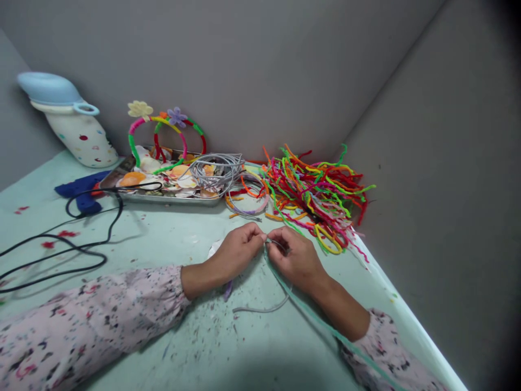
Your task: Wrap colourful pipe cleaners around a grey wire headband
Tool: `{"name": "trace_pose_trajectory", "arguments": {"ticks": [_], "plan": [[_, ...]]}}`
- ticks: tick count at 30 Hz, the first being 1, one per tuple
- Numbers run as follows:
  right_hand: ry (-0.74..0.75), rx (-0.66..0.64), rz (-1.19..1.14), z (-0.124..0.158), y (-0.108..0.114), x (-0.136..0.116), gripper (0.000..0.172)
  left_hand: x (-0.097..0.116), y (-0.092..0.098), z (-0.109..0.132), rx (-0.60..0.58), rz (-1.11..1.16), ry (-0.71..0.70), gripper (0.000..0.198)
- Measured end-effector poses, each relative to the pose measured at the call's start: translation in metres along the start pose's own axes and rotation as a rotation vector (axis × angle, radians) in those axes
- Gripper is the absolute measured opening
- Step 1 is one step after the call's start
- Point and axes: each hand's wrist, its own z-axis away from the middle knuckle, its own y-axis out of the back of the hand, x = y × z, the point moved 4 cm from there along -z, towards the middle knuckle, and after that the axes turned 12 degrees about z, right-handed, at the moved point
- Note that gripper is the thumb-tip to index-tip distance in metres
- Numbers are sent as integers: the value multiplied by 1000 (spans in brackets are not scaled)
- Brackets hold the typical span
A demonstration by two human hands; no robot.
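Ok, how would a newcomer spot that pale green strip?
On the pale table, find where the left hand and right hand meet. From there the strip runs down past the right forearm. Unlike the thin grey wire nearby, it is broader and green.

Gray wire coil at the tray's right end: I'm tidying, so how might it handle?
The gray wire coil looks thin-stranded, so probably light. It's likely springy, holding open curves. Lifted, it may tangle, since it overlaps itself loosely.

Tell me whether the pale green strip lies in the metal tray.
No, the pale green strip runs from the left hand and right hand toward the picture's bottom.
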Motion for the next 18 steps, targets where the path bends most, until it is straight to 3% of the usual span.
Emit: {"name": "trace_pose_trajectory", "arguments": {"ticks": [18], "plan": [[84,54,287,3,1,-5,4,-6,-1,-4,-48,37,-20,15]]}}
